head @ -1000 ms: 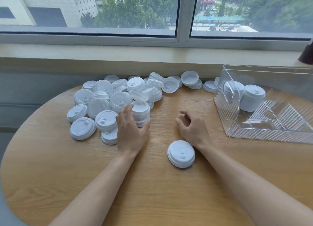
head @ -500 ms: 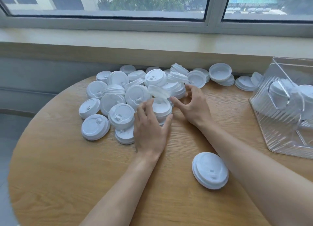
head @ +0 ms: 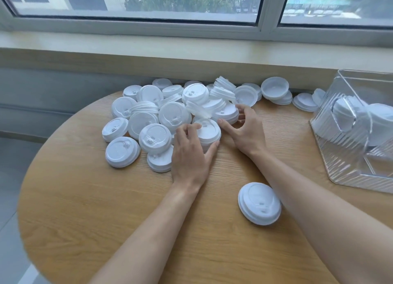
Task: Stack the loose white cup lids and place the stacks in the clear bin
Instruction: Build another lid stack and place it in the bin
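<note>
- Left hand [head: 191,156]: grip curls around a short stack of lids [head: 207,132] at the pile's six o'clock edge.
- Right hand [head: 244,130]: grip loosely curled, fingertips at neighbouring lids; cannot tell if pinching.
- Lids look light, thin and slippery; hold by the rims.
- Bin [head: 348,166] at three o'clock on the bench [head: 85,209].

Round wooden table [head: 89,198] held lid pile [head: 170,113], one separate lid [head: 259,203], clear bin [head: 348,156] with apparently stacked lids inside.
</note>
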`<control>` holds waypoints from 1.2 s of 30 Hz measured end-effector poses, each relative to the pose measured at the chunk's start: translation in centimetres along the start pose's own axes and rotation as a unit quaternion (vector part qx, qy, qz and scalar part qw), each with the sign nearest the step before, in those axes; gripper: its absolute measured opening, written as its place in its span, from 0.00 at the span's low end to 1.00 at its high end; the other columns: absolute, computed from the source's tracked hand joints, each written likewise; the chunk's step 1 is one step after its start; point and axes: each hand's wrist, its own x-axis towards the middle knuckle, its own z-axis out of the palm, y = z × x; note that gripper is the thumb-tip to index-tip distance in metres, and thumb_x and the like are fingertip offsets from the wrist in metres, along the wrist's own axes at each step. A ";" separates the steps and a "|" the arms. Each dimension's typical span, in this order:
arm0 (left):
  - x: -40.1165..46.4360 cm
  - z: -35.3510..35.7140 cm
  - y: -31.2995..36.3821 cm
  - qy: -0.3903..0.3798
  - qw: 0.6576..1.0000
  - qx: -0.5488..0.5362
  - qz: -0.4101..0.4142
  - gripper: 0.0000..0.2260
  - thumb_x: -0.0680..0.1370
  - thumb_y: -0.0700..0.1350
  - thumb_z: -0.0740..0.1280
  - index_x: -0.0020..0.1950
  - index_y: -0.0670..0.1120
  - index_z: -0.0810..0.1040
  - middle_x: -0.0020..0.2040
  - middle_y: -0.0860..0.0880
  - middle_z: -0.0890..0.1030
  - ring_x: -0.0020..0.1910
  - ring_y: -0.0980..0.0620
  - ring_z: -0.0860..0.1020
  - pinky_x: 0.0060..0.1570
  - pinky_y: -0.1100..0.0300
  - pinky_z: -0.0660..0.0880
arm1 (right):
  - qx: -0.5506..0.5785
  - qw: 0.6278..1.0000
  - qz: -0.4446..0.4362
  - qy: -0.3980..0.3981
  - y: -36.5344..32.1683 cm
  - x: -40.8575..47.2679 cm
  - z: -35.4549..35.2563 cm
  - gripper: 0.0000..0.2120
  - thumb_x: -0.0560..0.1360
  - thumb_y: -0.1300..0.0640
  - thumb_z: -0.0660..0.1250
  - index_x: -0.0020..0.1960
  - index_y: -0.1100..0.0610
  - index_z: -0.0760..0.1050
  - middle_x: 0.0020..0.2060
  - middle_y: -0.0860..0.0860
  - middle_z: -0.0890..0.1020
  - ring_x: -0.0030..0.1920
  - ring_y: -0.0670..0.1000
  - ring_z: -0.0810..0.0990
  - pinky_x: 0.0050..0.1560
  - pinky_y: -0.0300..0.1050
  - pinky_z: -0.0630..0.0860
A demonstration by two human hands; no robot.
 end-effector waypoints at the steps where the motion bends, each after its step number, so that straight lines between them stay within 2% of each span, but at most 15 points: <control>1: -0.1 0.0 0.0 -0.004 1.000 -0.009 0.004 0.27 0.77 0.61 0.72 0.69 0.47 0.71 0.65 0.47 0.70 0.62 0.46 0.77 0.50 0.49 0.80 | -0.001 1.000 0.001 0.004 0.2 -0.6 -0.5 0.35 0.70 0.38 0.79 0.70 0.52 0.73 0.62 0.48 0.80 0.58 0.47 0.80 0.63 0.49 0.78; 8: -1.5 -0.8 0.3 -0.024 0.994 -0.095 0.057 0.26 0.75 0.57 0.77 0.66 0.47 0.74 0.66 0.48 0.73 0.63 0.48 0.76 0.56 0.53 0.78 | -0.035 0.999 0.011 0.018 1.1 -5.8 -4.4 0.41 0.73 0.37 0.76 0.78 0.55 0.67 0.65 0.52 0.74 0.63 0.49 0.76 0.65 0.44 0.75; 11: -2.3 -1.4 0.5 -0.041 0.989 -0.126 0.066 0.27 0.75 0.59 0.76 0.68 0.47 0.74 0.66 0.48 0.74 0.61 0.48 0.77 0.56 0.50 0.79 | -0.040 0.999 0.023 0.022 1.8 -8.4 -6.5 0.33 0.75 0.41 0.75 0.74 0.56 0.73 0.61 0.51 0.74 0.57 0.48 0.78 0.59 0.39 0.76; 14: -3.3 -2.0 0.6 -0.075 0.984 -0.149 0.054 0.29 0.75 0.57 0.77 0.71 0.47 0.73 0.67 0.49 0.74 0.63 0.49 0.77 0.62 0.48 0.77 | -0.046 0.998 0.032 0.029 2.6 -10.7 -8.7 0.22 0.76 0.44 0.75 0.65 0.55 0.78 0.58 0.50 0.76 0.55 0.47 0.78 0.58 0.38 0.76; 15: -3.6 -2.2 0.6 -0.085 0.983 -0.156 0.049 0.30 0.75 0.57 0.77 0.72 0.47 0.73 0.68 0.48 0.74 0.65 0.49 0.76 0.64 0.47 0.76 | -0.047 0.998 0.031 0.034 2.8 -11.4 -9.3 0.21 0.76 0.44 0.75 0.64 0.54 0.79 0.57 0.50 0.77 0.54 0.46 0.78 0.58 0.36 0.75; 17: -4.3 -2.5 0.6 -0.097 0.981 -0.163 0.045 0.30 0.74 0.55 0.78 0.72 0.47 0.72 0.68 0.49 0.74 0.66 0.50 0.75 0.66 0.48 0.75 | -0.050 0.997 0.032 0.047 3.0 -12.5 -10.3 0.21 0.75 0.45 0.76 0.63 0.54 0.78 0.56 0.48 0.77 0.52 0.42 0.76 0.55 0.26 0.70; 19: -5.0 -2.9 0.6 -0.105 0.980 -0.166 0.044 0.30 0.74 0.54 0.78 0.72 0.50 0.72 0.67 0.52 0.73 0.66 0.55 0.73 0.66 0.52 0.74 | -0.056 0.996 0.033 0.058 3.0 -13.2 -10.6 0.22 0.74 0.46 0.77 0.63 0.53 0.78 0.55 0.46 0.77 0.52 0.44 0.77 0.52 0.22 0.67; 21: -5.5 -3.1 0.5 -0.107 0.980 -0.164 0.041 0.30 0.73 0.53 0.79 0.72 0.51 0.71 0.67 0.54 0.73 0.65 0.57 0.72 0.66 0.56 0.73 | -0.065 0.996 0.032 0.055 2.8 -13.3 -10.5 0.25 0.73 0.45 0.78 0.65 0.53 0.77 0.56 0.45 0.77 0.56 0.47 0.77 0.56 0.28 0.69; 22: -5.7 -3.2 0.5 -0.106 0.980 -0.164 0.038 0.30 0.73 0.52 0.79 0.71 0.51 0.71 0.66 0.54 0.73 0.65 0.57 0.72 0.65 0.57 0.73 | -0.071 0.996 0.031 0.046 2.5 -13.2 -10.3 0.27 0.72 0.45 0.79 0.66 0.53 0.77 0.57 0.45 0.78 0.59 0.48 0.77 0.60 0.35 0.71; 24: -5.8 -3.3 0.5 -0.111 0.980 -0.160 0.037 0.30 0.72 0.50 0.79 0.71 0.51 0.71 0.65 0.54 0.74 0.63 0.57 0.73 0.64 0.56 0.73 | -0.091 0.995 0.035 0.024 2.0 -12.6 -9.7 0.31 0.71 0.42 0.79 0.68 0.53 0.75 0.61 0.46 0.78 0.63 0.50 0.75 0.66 0.46 0.72; 25: -5.8 -3.3 0.6 -0.116 0.980 -0.156 0.039 0.30 0.72 0.49 0.79 0.71 0.51 0.71 0.65 0.54 0.74 0.62 0.57 0.73 0.64 0.56 0.73 | -0.103 0.994 0.037 0.015 1.7 -12.4 -9.4 0.33 0.70 0.41 0.79 0.70 0.53 0.75 0.63 0.47 0.78 0.65 0.50 0.75 0.68 0.48 0.72; 29: -5.7 -3.1 0.6 -0.136 0.981 -0.128 0.048 0.32 0.71 0.50 0.77 0.72 0.54 0.69 0.66 0.54 0.75 0.63 0.53 0.75 0.65 0.53 0.73 | -0.142 0.989 0.039 0.007 0.8 -10.9 -7.7 0.39 0.67 0.35 0.78 0.71 0.53 0.73 0.65 0.48 0.79 0.67 0.52 0.74 0.70 0.52 0.69; 33: -5.3 -2.7 0.5 -0.131 0.984 -0.114 0.043 0.36 0.70 0.62 0.78 0.74 0.54 0.68 0.70 0.55 0.72 0.69 0.56 0.70 0.67 0.61 0.66 | -0.171 0.984 0.050 0.011 0.5 -9.6 -6.1 0.46 0.64 0.28 0.76 0.73 0.52 0.71 0.66 0.47 0.77 0.68 0.52 0.71 0.71 0.52 0.67; 36: -5.0 -2.4 0.5 -0.127 0.987 -0.089 0.032 0.39 0.70 0.66 0.77 0.75 0.54 0.68 0.71 0.53 0.71 0.71 0.55 0.68 0.69 0.57 0.67 | -0.186 0.981 0.044 0.024 0.5 -9.1 -5.6 0.46 0.63 0.26 0.75 0.71 0.52 0.72 0.65 0.48 0.78 0.67 0.52 0.71 0.70 0.52 0.68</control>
